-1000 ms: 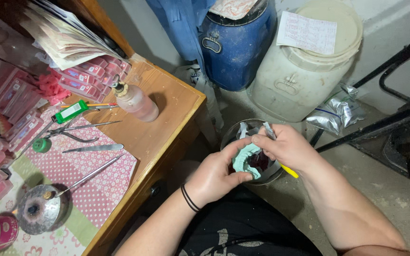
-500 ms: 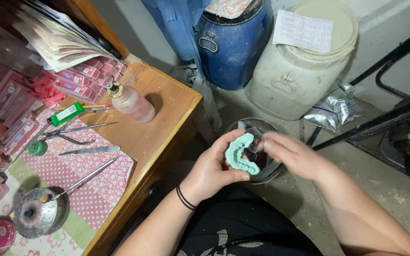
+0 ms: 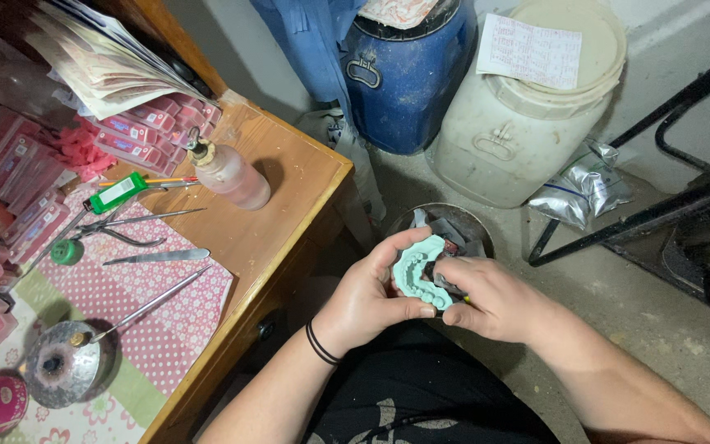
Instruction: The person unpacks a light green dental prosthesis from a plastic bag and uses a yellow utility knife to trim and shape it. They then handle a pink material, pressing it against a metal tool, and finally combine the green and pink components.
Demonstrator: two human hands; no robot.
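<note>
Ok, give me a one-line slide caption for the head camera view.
Both hands, left hand and right hand, grip a mint-green horseshoe-shaped dental cast above a round metal bowl, beside a wooden desk.

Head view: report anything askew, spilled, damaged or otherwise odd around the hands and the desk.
Nothing looks spilled or broken. Both hands, left and right, hold a mint-green horseshoe-shaped dental cast over a round metal bin on the floor. The one oddity: a stack of papers juts over the wooden desk, fanned and unsquared.
</note>
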